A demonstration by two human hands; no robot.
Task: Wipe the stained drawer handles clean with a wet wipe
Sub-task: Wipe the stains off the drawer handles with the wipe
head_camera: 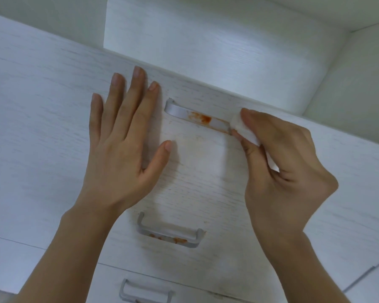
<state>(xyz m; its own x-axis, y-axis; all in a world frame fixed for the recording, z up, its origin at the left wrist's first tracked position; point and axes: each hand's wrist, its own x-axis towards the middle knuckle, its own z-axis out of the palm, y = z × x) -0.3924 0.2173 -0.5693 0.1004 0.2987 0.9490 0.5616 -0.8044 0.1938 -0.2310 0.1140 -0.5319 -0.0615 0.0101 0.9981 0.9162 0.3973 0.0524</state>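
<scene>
A white drawer front carries a silver top handle (184, 112) with an orange-red stain near its middle. My right hand (280, 171) pinches a folded white wet wipe (242, 127) and holds it against the right end of that handle. My left hand (123, 141) lies flat on the drawer front just left of the handle, fingers straight and spread. Lower down, a second handle (171, 232) shows orange stains along its lower edge. A third handle (144, 291) sits at the bottom edge, partly cut off.
The white wood-grain drawer fronts (53, 106) fill most of the view. Above them is an open white cabinet recess (206, 40) with a side wall at the right. A seam between drawers runs across the lower part.
</scene>
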